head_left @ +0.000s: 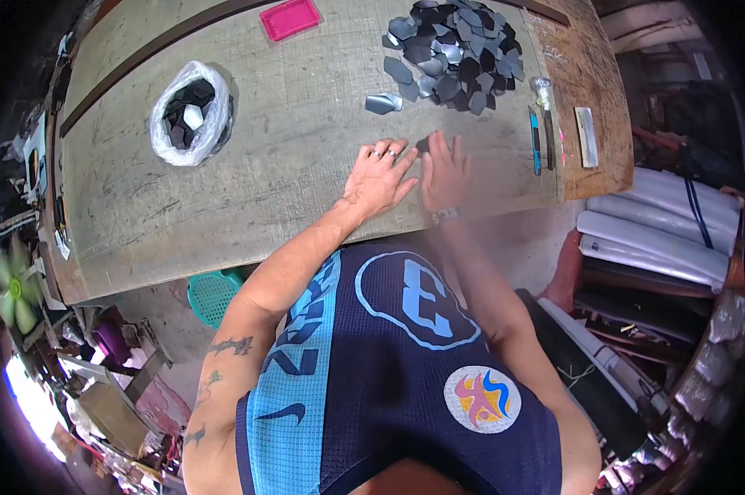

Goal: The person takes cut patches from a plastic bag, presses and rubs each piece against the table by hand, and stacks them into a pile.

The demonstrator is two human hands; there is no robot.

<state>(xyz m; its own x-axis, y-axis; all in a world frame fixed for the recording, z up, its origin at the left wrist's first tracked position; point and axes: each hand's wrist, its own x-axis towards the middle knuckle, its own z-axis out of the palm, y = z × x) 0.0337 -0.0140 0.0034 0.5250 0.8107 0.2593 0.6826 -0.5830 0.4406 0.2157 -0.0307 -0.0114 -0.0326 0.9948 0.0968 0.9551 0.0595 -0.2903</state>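
On the worn table (290,124), my left hand (378,175) lies with its fingers spread and nothing visible in it. Close beside it on the right is my right hand (445,175), blurred by motion, its fingers stretched forward. A small dark piece (423,144) shows between the fingertips of both hands; whether either hand grips it cannot be made out. Just beyond the hands lie a few loose dark pieces (383,103), and past them a large heap of black and grey pieces (463,54).
A plastic bag (217,124) of dark pieces stands at the left, with a pink tray (290,18) at the back. A blue cutter (535,142), a brush (542,92) and a pale block (587,136) lie at the right. Rolls (653,239) are stacked beside the table.
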